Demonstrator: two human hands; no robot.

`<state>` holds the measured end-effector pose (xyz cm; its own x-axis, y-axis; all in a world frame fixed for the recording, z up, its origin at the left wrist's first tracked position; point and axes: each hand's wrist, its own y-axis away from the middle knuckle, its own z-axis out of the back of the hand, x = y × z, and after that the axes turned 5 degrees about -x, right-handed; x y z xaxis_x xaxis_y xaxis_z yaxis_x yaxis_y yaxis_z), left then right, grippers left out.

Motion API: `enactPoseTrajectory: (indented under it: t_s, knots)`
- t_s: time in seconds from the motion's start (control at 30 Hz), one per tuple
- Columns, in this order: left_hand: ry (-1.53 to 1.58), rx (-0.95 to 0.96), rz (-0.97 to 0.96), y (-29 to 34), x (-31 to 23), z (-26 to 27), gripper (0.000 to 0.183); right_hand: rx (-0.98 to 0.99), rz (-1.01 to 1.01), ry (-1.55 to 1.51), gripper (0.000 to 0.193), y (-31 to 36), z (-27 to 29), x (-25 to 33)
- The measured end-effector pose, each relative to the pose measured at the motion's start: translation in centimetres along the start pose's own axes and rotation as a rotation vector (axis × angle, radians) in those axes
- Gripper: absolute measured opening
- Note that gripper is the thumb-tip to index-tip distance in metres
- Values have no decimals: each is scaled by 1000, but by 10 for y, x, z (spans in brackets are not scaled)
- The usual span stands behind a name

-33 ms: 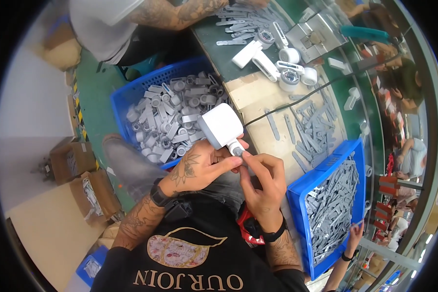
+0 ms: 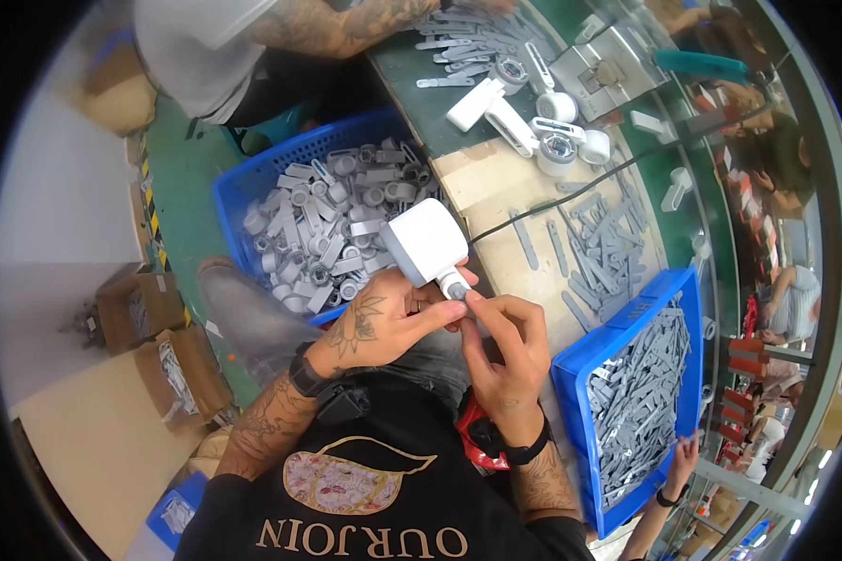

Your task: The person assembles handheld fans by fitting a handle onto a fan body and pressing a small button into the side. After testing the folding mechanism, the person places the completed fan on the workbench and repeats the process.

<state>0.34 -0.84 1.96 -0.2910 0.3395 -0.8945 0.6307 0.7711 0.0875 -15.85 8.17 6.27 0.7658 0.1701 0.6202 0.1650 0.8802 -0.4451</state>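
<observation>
Between my hands is a white drum-shaped plastic housing (image 2: pixel 428 238) with a grey rim and a short, narrow white stem. My left hand (image 2: pixel 374 323) is closed around the stem, its thumb pressed along it. With thumb and index finger, my right hand (image 2: pixel 510 351) pinches the grey end of that stem. Fingers hide any smaller part there. Behind the housing, a blue basket (image 2: pixel 223 210) holds a heap of similar grey-and-white handled housings. To the right of my right hand lies a blue tray (image 2: pixel 571 374) full of flat grey strips.
Grey strips (image 2: pixel 594 238) lie on a cardboard-covered worktop (image 2: pixel 496 187), crossed by a black cable (image 2: pixel 571 194). Several white housings (image 2: pixel 557 150) and a metal fixture (image 2: pixel 608 70) stand farther back. A co-worker's arm (image 2: pixel 346 23) reaches in at the top; another person's hand (image 2: pixel 681 463) is beside the tray.
The other person's hand beside the blue tray has shifted slightly. My hands and the white housing stay as they were.
</observation>
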Motion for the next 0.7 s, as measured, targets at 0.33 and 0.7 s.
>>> enactPoseTrajectory:
  t_s: [0.33, 0.7]
  knots:
    - [-129, -42, -17, -1, -5, 3, 35, 31, 72, 15, 48, -1, 0, -8]
    - [-179, 131, -19, 11, -3, 5, 57, 80, -343, -592, 49, -21, 2, 4]
